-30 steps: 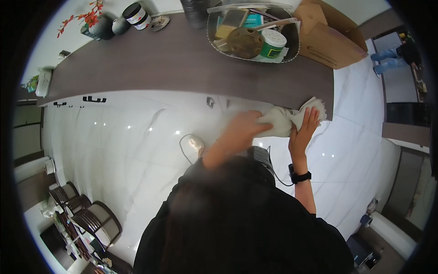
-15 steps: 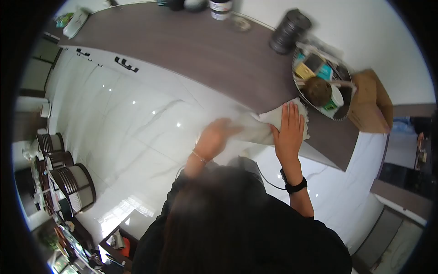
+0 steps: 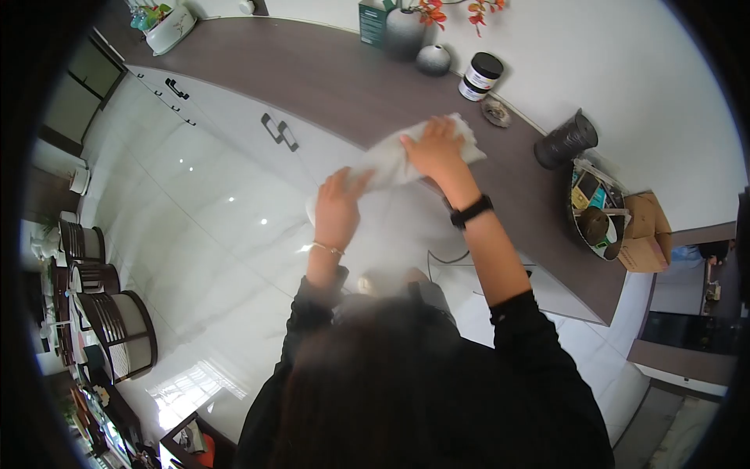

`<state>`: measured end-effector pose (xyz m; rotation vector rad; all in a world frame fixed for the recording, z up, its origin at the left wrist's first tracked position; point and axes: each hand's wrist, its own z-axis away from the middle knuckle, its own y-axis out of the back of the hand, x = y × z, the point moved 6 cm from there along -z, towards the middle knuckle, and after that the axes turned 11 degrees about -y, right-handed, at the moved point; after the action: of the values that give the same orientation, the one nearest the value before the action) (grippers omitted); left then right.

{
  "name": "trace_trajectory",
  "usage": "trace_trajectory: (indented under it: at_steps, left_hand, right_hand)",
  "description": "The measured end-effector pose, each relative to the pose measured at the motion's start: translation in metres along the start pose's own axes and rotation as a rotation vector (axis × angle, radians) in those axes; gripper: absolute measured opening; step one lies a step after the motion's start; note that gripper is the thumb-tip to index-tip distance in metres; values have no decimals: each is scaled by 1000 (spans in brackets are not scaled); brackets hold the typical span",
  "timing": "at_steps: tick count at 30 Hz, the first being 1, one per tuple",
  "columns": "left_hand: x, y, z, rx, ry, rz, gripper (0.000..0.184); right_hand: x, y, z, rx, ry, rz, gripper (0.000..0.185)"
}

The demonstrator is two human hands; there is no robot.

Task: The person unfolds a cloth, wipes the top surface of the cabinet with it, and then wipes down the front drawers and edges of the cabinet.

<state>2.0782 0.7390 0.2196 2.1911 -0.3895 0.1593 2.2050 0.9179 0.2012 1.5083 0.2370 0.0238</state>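
Observation:
A pale cloth stretches between my two hands. Its right part lies on the brown countertop, and its left part hangs past the counter's front edge. My right hand presses flat on the cloth, fingers spread, with a black watch on that wrist. Over the floor in front of the cabinet doors, my left hand has its fingers closed on the cloth's other end; a thin bracelet circles that wrist.
Along the wall stand vases, a black-and-white jar, a small round dish, a dark cylinder, a filled basket and a cardboard box. Chairs are at left. A person's blue-clad legs show far right.
The view has turned and shifted left along the counter. My right hand and the cloth have moved from the counter's right end toward its middle, and my left hand has moved along with them.

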Motion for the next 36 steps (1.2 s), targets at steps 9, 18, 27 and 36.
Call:
trace_trajectory:
  at_steps: [9,18,27,36]
  left_hand:
    - [-163,11,-4,-6,284,-99,62]
    - [-332,15,-33,-122,490,-222,70]
    - [-514,51,-75,-194,584,-232,74]
    - [-638,78,-96,-215,613,-271,65]
  right_hand:
    - [-214,-29,-114,-120,277,-8,88]
    - [-390,-53,-204,-106,462,-17,89]
    - [-588,-77,-289,-54,551,-70,87]
    - [-724,-103,-349,-154,647,-58,89]
